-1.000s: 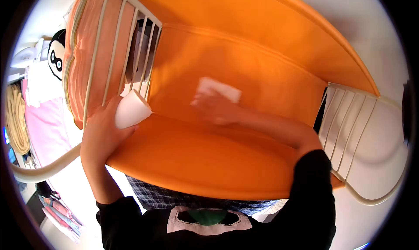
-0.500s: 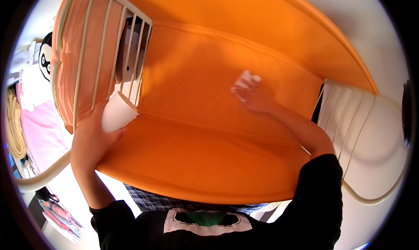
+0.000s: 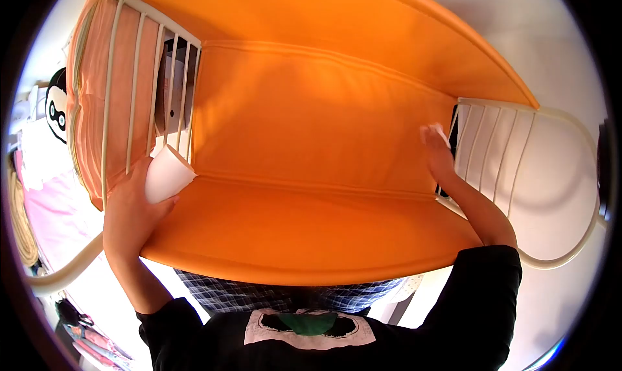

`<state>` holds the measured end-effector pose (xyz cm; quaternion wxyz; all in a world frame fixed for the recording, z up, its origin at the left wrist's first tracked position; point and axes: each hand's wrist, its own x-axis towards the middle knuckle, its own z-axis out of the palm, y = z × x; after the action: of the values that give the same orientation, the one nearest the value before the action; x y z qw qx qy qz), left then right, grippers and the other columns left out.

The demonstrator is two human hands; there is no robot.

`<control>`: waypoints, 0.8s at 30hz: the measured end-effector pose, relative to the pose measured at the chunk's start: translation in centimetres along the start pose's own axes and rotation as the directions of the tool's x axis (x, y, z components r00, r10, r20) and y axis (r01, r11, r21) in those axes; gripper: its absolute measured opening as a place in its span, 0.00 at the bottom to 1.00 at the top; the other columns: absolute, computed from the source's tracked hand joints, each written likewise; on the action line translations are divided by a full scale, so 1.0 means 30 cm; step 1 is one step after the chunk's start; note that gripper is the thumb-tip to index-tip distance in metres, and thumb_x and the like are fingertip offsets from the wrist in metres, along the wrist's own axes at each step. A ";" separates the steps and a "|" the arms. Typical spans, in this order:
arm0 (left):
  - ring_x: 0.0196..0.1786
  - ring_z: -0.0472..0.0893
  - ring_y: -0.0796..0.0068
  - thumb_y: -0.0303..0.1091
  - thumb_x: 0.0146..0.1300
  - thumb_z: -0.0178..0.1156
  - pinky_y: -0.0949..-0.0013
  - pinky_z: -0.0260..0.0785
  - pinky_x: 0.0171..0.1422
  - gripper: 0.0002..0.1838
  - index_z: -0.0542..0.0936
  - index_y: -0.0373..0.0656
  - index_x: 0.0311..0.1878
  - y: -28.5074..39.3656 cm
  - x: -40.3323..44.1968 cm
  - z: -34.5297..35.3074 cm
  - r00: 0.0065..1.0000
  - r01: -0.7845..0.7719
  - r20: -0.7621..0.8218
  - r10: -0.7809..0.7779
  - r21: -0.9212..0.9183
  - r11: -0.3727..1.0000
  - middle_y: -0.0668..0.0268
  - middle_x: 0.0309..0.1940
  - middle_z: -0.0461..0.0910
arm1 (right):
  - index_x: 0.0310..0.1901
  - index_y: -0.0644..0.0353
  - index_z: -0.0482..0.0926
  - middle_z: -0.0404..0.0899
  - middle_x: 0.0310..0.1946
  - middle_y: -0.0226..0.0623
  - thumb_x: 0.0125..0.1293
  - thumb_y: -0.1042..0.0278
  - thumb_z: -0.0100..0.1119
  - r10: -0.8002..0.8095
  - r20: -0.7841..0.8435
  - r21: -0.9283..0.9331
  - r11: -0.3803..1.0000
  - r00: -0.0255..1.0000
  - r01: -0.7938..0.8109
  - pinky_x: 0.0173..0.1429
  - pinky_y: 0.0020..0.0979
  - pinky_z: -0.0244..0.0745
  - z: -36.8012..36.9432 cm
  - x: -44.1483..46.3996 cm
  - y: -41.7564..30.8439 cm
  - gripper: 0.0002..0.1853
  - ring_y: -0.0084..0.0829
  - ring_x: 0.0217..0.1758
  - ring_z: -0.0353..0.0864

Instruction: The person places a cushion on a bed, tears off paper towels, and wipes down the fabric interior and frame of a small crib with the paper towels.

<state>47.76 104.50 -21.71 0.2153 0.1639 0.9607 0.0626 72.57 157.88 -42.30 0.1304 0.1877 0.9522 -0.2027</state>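
At the left, my left hand point(image 3: 128, 212) is wrapped round a white paper roll point(image 3: 170, 174), which tilts with one end up. The hand rests by the near left corner of a trough of orange fabric point(image 3: 311, 118). My right hand point(image 3: 438, 154) is at the trough's right end, closed on a white tissue point(image 3: 442, 134) against the fabric. Most of the tissue is hidden behind the fingers.
White metal bars point(image 3: 131, 89) close the left end, with a peach cushion point(image 3: 87, 105) against them. More white bars point(image 3: 492, 147) stand at the right end. A curved white tube point(image 3: 68, 267) sticks out at left. Pink cloth point(image 3: 55, 206) lies beyond.
My right hand has moved right with the tissue, from the middle of the orange fabric to its right end. My left hand keeps hold of the roll. The view has shifted slightly.
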 end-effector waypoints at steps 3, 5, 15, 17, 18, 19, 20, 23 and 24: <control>0.42 0.79 0.47 0.35 0.42 0.69 0.55 0.70 0.45 0.32 0.71 0.41 0.53 -0.002 0.002 0.004 1.000 0.022 -0.006 -0.022 0.002 1.000 0.47 0.35 0.80 | 0.42 0.56 0.71 0.69 0.39 0.33 0.62 0.70 0.54 -0.604 -0.153 -0.252 0.789 0.783 0.560 0.48 0.36 0.66 0.110 0.126 -0.411 0.07 0.38 0.45 0.68; 0.42 0.79 0.47 0.35 0.43 0.69 0.55 0.70 0.45 0.32 0.71 0.41 0.54 -0.014 0.003 0.010 1.000 0.009 -0.015 -0.008 0.020 1.000 0.47 0.36 0.80 | 0.49 0.54 0.72 0.72 0.44 0.32 0.63 0.68 0.51 -0.850 -0.004 -0.220 0.514 0.526 0.829 0.54 0.46 0.66 0.233 0.185 -0.627 0.13 0.40 0.53 0.69; 0.44 0.79 0.47 0.36 0.45 0.68 0.55 0.70 0.47 0.30 0.71 0.40 0.53 -0.016 0.010 0.003 0.999 0.043 0.008 -0.043 -0.050 0.998 0.47 0.38 0.80 | 0.58 0.59 0.68 0.69 0.57 0.39 0.64 0.68 0.45 -0.775 0.162 -0.138 0.595 0.611 0.791 0.63 0.42 0.64 0.393 0.272 -0.568 0.19 0.39 0.64 0.64; 0.44 0.79 0.47 0.36 0.45 0.68 0.55 0.70 0.47 0.29 0.71 0.40 0.53 -0.010 0.007 0.008 0.999 0.052 0.012 -0.052 -0.039 0.998 0.47 0.38 0.80 | 0.52 0.57 0.73 0.72 0.51 0.40 0.66 0.67 0.46 -0.726 0.025 -0.189 0.672 0.688 0.716 0.54 0.40 0.70 0.270 0.182 -0.310 0.14 0.40 0.58 0.68; 0.43 0.79 0.47 0.35 0.45 0.68 0.55 0.70 0.47 0.29 0.71 0.40 0.52 -0.009 0.006 0.006 0.998 0.066 0.009 -0.066 -0.023 0.998 0.47 0.37 0.80 | 0.53 0.57 0.73 0.72 0.53 0.40 0.65 0.68 0.47 -0.545 0.219 -0.295 0.754 0.809 0.588 0.57 0.38 0.69 0.209 0.144 -0.193 0.16 0.40 0.60 0.68; 0.43 0.79 0.47 0.35 0.45 0.68 0.55 0.70 0.47 0.29 0.71 0.40 0.52 -0.005 0.004 0.002 0.998 0.061 0.008 -0.061 -0.023 0.998 0.47 0.37 0.80 | 0.55 0.56 0.73 0.72 0.55 0.41 0.63 0.69 0.48 -0.319 0.393 -0.448 0.752 0.862 0.483 0.60 0.37 0.68 0.148 0.107 -0.076 0.17 0.39 0.62 0.67; 0.43 0.79 0.47 0.35 0.44 0.68 0.55 0.70 0.47 0.29 0.71 0.40 0.52 0.003 0.003 -0.001 0.998 0.056 0.017 -0.056 -0.008 0.998 0.47 0.37 0.80 | 0.54 0.57 0.74 0.73 0.55 0.43 0.62 0.70 0.49 -0.324 0.358 -0.623 0.616 0.876 0.483 0.60 0.37 0.68 0.138 0.034 0.112 0.17 0.39 0.61 0.69; 0.43 0.79 0.47 0.35 0.44 0.68 0.54 0.70 0.46 0.29 0.71 0.41 0.52 0.005 0.001 0.002 1.000 0.023 0.000 -0.023 0.009 1.000 0.47 0.37 0.80 | 0.50 0.61 0.76 0.75 0.53 0.45 0.59 0.72 0.52 -0.296 0.120 -0.719 0.632 0.948 0.289 0.58 0.38 0.69 0.076 -0.091 0.318 0.16 0.38 0.58 0.73; 0.43 0.79 0.47 0.35 0.44 0.69 0.54 0.70 0.46 0.29 0.71 0.42 0.51 0.003 0.001 0.005 1.000 0.006 -0.025 -0.005 0.015 1.000 0.47 0.38 0.79 | 0.47 0.62 0.78 0.76 0.50 0.44 0.57 0.73 0.53 0.224 0.314 -0.741 0.665 0.923 0.091 0.56 0.37 0.70 -0.011 -0.070 0.141 0.15 0.38 0.55 0.75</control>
<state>47.84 104.58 -21.85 0.2024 0.1620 0.9641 0.0570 76.12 160.96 -42.75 0.3841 0.1106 0.8996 0.1757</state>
